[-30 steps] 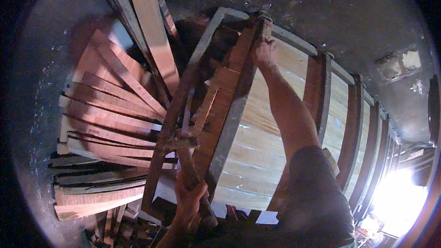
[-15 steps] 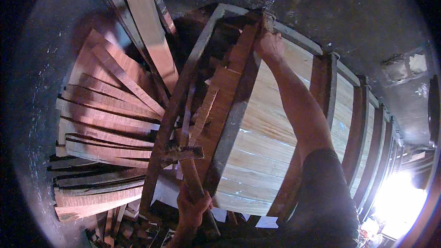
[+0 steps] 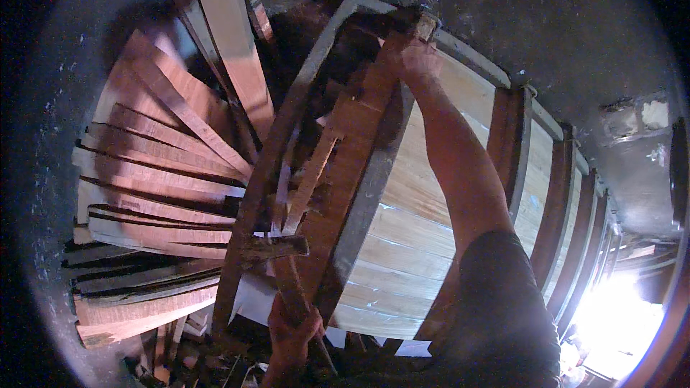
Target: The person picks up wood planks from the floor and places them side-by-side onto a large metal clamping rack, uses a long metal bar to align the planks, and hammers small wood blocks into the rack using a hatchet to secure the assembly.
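My left hand, low in the middle, is wrapped round the wooden handle of a hammer. The hammer's dark head lies across the lower part of a wooden frame. My right arm reaches up over pale planks. At its end my right hand, smeared by motion, closes at the top end of a reddish-brown wooden board. Its fingertips are partly hidden. The board stands inside the frame, along a thick grey upright. A strip of wood with a rough edge lies against the board.
Many cut boards fan out in a stack on the left. Long planks lean at the upper left. More ribbed framing runs off to the right, toward bright light. Wood scraps lie below.
My right hand has shifted slightly left and up, off the post's end onto the board. The hammer and my left hand have moved a little left and down. The view has shifted slightly.
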`<act>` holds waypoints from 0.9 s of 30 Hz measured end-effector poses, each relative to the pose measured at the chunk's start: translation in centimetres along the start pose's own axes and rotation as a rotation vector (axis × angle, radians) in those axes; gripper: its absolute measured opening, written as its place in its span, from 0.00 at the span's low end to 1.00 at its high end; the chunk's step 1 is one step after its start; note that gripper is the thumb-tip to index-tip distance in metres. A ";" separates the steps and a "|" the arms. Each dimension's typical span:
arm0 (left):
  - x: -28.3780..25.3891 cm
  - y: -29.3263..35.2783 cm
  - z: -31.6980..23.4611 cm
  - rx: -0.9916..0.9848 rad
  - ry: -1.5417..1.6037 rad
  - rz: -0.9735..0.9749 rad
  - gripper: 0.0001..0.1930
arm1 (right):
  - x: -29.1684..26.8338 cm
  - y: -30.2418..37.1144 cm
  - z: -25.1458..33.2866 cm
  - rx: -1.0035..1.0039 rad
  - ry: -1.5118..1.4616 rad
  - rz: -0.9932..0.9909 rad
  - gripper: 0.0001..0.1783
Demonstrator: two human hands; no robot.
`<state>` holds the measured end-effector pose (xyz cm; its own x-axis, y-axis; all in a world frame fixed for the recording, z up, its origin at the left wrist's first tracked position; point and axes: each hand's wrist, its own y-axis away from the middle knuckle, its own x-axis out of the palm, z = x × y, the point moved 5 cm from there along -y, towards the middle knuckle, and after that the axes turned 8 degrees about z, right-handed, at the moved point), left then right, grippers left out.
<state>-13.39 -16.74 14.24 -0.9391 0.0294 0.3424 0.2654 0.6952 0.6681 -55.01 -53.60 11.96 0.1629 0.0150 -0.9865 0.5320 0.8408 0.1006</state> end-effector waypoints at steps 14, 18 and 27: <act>-0.4 -3.7 -0.5 0.002 -0.070 -0.011 0.29 | 1.6 -2.6 -9.6 0.067 -1.397 0.093 0.29; 0.6 -4.3 -0.5 0.082 0.035 0.040 0.28 | 3.5 2.0 -10.1 0.300 -2.072 0.361 0.31; -0.6 -4.8 3.1 -0.010 -0.033 0.072 0.28 | 3.1 1.0 -9.6 -0.097 -1.602 0.188 0.20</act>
<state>-14.80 -17.88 8.79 -0.9241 0.1032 0.3679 0.3347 0.6832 0.6490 -61.93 -47.50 7.72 0.9048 -0.3831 0.1858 0.3640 0.9224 0.1289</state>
